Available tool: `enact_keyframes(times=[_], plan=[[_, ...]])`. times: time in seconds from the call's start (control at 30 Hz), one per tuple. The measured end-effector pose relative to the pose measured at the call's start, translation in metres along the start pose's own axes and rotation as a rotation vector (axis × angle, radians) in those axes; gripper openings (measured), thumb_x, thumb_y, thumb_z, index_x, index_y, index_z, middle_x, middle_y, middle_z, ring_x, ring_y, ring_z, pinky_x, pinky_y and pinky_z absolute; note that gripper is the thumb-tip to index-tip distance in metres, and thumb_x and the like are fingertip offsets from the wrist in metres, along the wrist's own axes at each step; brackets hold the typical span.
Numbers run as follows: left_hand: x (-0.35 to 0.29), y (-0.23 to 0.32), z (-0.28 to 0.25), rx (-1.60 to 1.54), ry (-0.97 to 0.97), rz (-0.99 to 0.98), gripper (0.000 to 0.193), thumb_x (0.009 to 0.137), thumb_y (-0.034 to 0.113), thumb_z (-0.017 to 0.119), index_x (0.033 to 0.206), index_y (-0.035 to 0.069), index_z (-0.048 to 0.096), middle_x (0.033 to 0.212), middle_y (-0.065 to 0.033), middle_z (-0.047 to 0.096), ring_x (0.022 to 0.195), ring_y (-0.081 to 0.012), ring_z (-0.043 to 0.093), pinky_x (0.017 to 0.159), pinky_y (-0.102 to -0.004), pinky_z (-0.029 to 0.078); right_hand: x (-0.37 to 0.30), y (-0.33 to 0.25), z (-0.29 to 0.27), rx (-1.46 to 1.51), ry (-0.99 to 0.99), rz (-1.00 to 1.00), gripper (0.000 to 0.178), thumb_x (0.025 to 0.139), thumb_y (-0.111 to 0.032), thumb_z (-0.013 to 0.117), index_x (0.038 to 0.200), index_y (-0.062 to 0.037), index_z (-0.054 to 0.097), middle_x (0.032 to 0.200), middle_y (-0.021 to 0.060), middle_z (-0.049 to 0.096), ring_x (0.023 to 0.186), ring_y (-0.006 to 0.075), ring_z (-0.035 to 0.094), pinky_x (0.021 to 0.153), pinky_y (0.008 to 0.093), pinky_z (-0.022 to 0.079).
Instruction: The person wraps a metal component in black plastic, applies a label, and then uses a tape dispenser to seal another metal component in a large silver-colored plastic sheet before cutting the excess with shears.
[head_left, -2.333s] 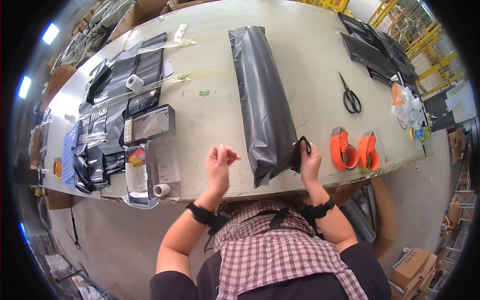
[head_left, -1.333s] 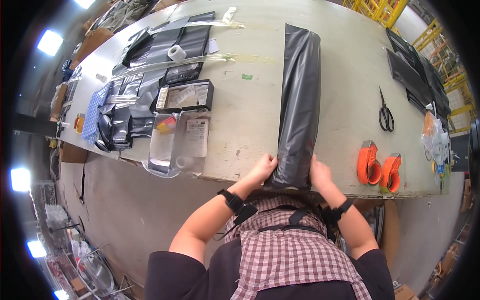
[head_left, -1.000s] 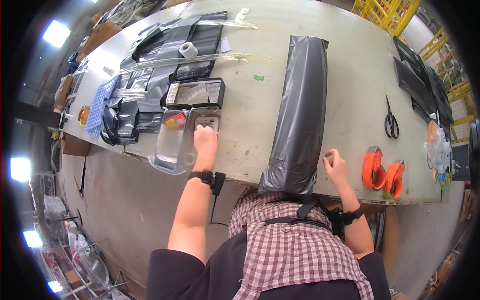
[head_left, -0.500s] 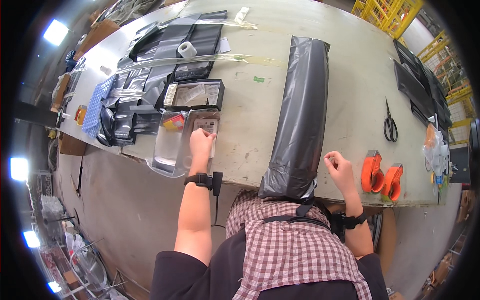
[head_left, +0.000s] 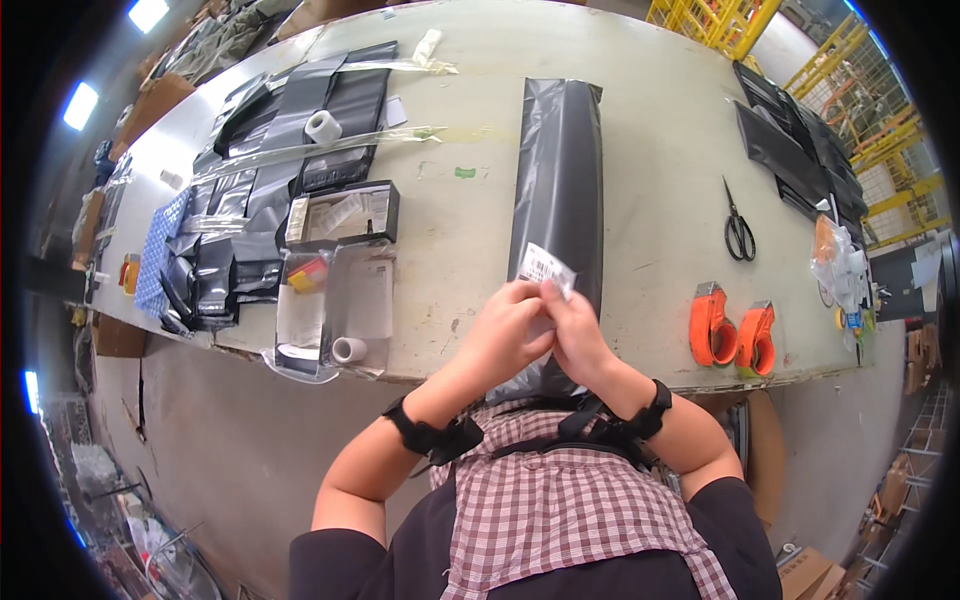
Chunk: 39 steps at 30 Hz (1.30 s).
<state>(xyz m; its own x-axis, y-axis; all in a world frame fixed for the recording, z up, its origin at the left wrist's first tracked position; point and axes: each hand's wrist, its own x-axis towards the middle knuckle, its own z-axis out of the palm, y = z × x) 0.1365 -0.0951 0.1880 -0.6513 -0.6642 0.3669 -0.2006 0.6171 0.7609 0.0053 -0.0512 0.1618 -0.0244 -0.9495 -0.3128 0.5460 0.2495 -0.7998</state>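
Head view: left hand (head_left: 503,335) and right hand (head_left: 580,335) pinch a white label (head_left: 546,266), partly hiding it and the black parcel (head_left: 558,170).

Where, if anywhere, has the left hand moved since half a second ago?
Yes: the left hand moved right, from the clear box to the black package.

2 lamps (head_left: 80,107) glare at upper left, the table (head_left: 450,270) gleams, and dark-rimmed edges bend.
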Motion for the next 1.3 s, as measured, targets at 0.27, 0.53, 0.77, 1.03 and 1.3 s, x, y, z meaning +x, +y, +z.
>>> enact_keyframes(times=[0.27,0.53,0.77,1.03,1.3], plan=[[-0.045,0.000,-0.014,-0.939,-0.094,-0.849,0.018,0.080,0.009,0.065,0.094,-0.001,0.061,0.076,-0.0024,0.060,0.066,-0.0071,0.056,0.059,-0.0190,0.046,0.005,-0.029,-0.008,-0.889,0.279,-0.619,0.030,0.093,-0.023,0.046,0.096,0.0033,0.060,0.065,0.0133,0.061,0.053,0.0140,0.054,0.053,0.0266,0.044],[-0.049,-0.002,-0.008,-0.935,-0.011,-0.859,0.019,0.080,0.013,0.065,0.093,-0.001,0.060,0.077,-0.0016,0.061,0.064,-0.0063,0.055,0.057,-0.0191,0.043,-0.002,-0.029,0.005,-0.863,0.205,-0.651,0.029,0.092,-0.023,0.047,0.096,0.0032,0.059,0.064,0.0157,0.058,0.050,0.0206,0.052,0.051,0.0286,0.043],[-0.053,0.002,-0.012,-0.910,-0.009,-0.835,0.017,0.080,0.013,0.065,0.089,-0.001,0.062,0.076,-0.0022,0.062,0.064,-0.0061,0.055,0.056,-0.0191,0.043,-0.004,-0.029,0.010,-0.861,0.208,-0.696,0.029,0.092,-0.023,0.047,0.092,0.0036,0.059,0.060,0.0165,0.055,0.047,0.0215,0.050,0.048,0.0290,0.041],[-0.056,0.006,-0.010,-0.946,-0.007,-0.820,0.015,0.079,0.009,0.066,0.089,-0.001,0.062,0.077,-0.0024,0.062,0.063,-0.0060,0.055,0.056,-0.0191,0.043,-0.003,-0.024,0.009,-0.859,0.208,-0.687,0.028,0.091,-0.021,0.049,0.091,0.0046,0.059,0.058,0.0168,0.054,0.045,0.0215,0.049,0.046,0.0290,0.040],[-0.058,0.013,-0.011,-1.054,-0.045,-0.802,0.013,0.079,0.009,0.066,0.086,-0.001,0.061,0.074,-0.0017,0.060,0.061,-0.0065,0.051,0.056,-0.0193,0.041,0.008,-0.011,0.010,-1.240,0.641,-1.229,0.023,0.083,-0.021,0.059,0.094,-0.0001,0.061,0.067,0.0115,0.061,0.056,0.0212,0.057,0.054,0.0325,0.045]])
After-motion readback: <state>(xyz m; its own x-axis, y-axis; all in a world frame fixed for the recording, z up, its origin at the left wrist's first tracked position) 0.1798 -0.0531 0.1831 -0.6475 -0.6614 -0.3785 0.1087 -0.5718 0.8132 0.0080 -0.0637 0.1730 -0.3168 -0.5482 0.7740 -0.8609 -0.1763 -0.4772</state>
